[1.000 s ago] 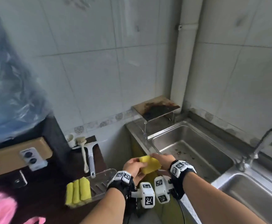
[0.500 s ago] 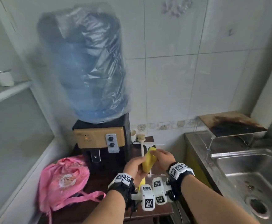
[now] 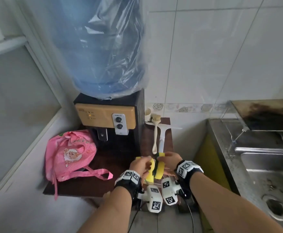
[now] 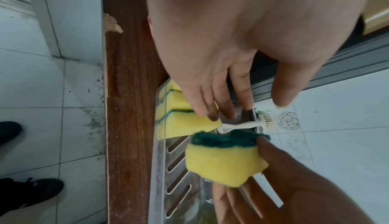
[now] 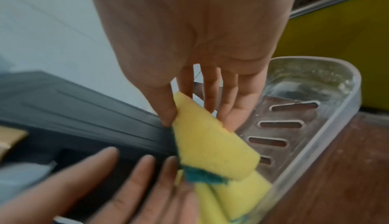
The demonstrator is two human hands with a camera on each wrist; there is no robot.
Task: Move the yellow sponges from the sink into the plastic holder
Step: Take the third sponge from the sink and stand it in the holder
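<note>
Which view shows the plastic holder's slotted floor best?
The right wrist view: the plastic holder shows rim and open slots. The left wrist view shows it edge-on, partly behind the held sponge. In the head view, hands hide it.

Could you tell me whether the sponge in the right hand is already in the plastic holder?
Not yet. The right hand pinches the sponge in the air above the clear holder, beside the sponges already stacked inside.

We see a dark water dispenser (image 3: 110,121) with a tan front panel, topped by a large blue water bottle (image 3: 102,47) wrapped in clear plastic film. It stands on a dark wooden table (image 3: 80,187). A pink drawstring bag (image 3: 70,153) lies to its left. To its right lie a cream long-handled dish brush (image 3: 155,132) and a white squeegee (image 3: 162,135). The walls are white tile (image 3: 213,56).
</note>
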